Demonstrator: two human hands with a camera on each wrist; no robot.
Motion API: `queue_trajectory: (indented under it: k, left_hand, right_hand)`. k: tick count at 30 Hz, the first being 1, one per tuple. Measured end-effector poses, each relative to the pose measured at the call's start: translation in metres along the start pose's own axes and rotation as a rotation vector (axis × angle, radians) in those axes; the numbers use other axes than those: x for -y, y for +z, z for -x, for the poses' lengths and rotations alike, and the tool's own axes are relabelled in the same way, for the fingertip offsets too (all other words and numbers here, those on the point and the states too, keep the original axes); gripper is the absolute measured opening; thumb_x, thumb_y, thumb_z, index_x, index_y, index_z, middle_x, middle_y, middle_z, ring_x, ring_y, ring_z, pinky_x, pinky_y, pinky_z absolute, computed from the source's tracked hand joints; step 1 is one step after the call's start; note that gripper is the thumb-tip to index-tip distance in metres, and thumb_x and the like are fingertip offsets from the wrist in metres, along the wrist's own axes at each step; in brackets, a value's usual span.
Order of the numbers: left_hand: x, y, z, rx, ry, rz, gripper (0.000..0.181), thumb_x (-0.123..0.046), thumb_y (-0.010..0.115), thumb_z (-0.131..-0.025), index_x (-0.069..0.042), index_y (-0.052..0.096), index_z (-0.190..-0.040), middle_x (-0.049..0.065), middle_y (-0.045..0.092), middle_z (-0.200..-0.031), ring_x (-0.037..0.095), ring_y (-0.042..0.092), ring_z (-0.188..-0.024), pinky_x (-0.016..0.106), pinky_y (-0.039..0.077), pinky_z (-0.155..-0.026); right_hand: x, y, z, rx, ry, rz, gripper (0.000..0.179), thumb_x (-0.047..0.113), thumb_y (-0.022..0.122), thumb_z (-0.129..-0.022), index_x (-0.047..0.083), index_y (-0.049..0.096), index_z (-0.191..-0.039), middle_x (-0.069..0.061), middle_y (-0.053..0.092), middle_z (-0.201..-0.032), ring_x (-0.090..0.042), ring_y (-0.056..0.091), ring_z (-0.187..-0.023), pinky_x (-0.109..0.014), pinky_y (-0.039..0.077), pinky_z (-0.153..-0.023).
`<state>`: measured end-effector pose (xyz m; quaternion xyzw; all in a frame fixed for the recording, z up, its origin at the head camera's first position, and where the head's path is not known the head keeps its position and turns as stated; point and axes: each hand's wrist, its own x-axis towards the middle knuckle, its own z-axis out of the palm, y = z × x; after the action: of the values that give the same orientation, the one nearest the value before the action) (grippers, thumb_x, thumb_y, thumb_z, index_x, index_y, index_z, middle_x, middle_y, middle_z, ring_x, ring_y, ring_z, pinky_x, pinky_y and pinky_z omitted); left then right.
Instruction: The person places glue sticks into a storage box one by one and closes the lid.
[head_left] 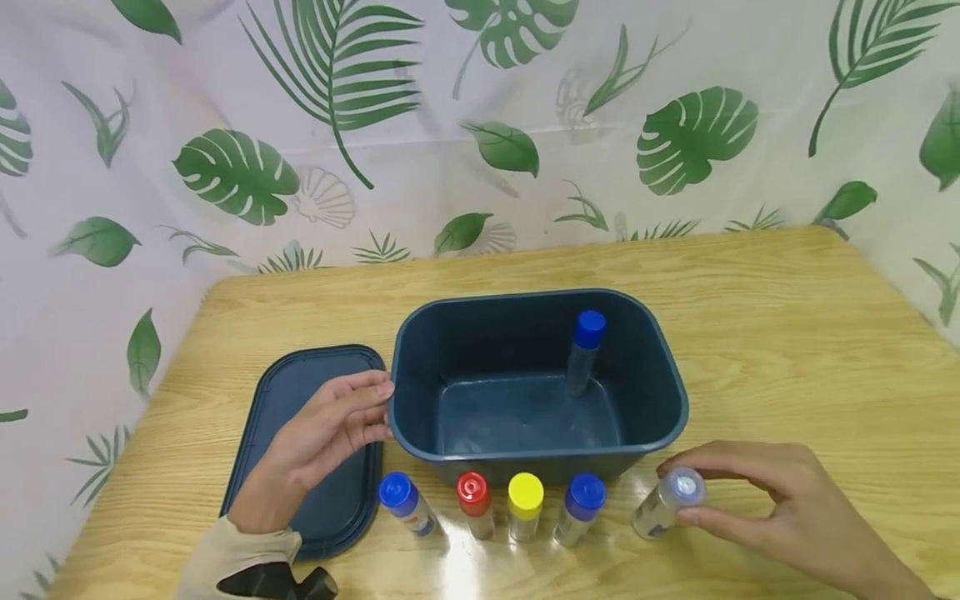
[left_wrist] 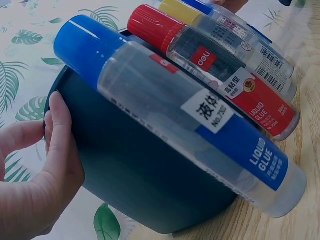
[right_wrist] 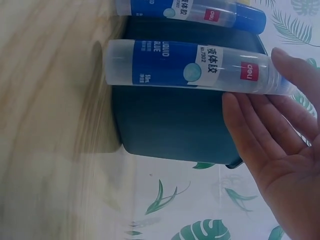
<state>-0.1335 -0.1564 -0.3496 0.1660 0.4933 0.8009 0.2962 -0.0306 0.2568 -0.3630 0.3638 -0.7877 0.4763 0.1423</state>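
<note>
The clear-capped glue bottle is being pinched near its cap, thumb vs fingers, in the right hand, just off the dark bin's front right corner, while the bin's left rim's touched by the left hand, fingers kinda loose.

Head camera looks down; close, sideways wrist views share the bin

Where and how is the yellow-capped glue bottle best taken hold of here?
By its cap, probably from straight above. The yellow-capped bottle stands upright, leaving the cap as its exposed top. A red-capped bottle and a blue-capped bottle flank it, and the bin rises just behind, so coming from the side looks tighter.
</note>
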Motion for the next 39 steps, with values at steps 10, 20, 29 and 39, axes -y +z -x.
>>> queue_trajectory:
  k: [10,20,29,39]
  left_hand:
    - [-0.007,-0.005,0.001,-0.009,-0.001,-0.016,0.02,-0.003,0.041,-0.103,-0.005,0.061,-0.103,0.002,0.064,-0.091,0.012,0.062,-0.082,0.026,0.056,-0.078]
    - [-0.007,-0.004,0.0,-0.002,-0.013,-0.044,0.017,-0.005,0.042,-0.103,-0.003,0.059,-0.106,0.003,0.063,-0.092,0.013,0.061,-0.083,0.026,0.056,-0.077]
    - [-0.003,-0.002,0.005,0.003,-0.011,-0.016,0.018,-0.003,0.042,-0.103,-0.002,0.059,-0.106,0.004,0.063,-0.094,0.013,0.062,-0.084,0.026,0.056,-0.078]
    - [0.001,0.0,0.001,0.006,-0.005,0.004,0.019,-0.003,0.041,-0.103,-0.004,0.06,-0.105,0.003,0.064,-0.093,0.012,0.063,-0.084,0.026,0.056,-0.077]
  right_hand:
    - [-0.005,-0.002,-0.012,-0.003,-0.034,0.009,0.049,-0.013,0.082,-0.062,0.002,0.069,-0.107,-0.004,0.072,-0.1,-0.008,0.068,-0.094,-0.015,0.052,-0.082]
    - [0.001,-0.003,-0.008,-0.018,-0.002,0.038,0.05,-0.015,0.08,-0.061,0.003,0.07,-0.106,-0.003,0.072,-0.099,-0.008,0.068,-0.093,-0.015,0.051,-0.082]
    - [0.007,-0.012,-0.018,-0.016,-0.094,-0.09,0.035,-0.007,0.079,-0.073,-0.004,0.067,-0.107,-0.008,0.071,-0.101,-0.01,0.067,-0.096,-0.016,0.05,-0.088]
    - [0.013,-0.024,-0.026,-0.028,-0.106,-0.048,0.03,-0.002,0.079,-0.077,-0.005,0.068,-0.105,-0.007,0.071,-0.101,-0.009,0.067,-0.093,-0.014,0.05,-0.084]
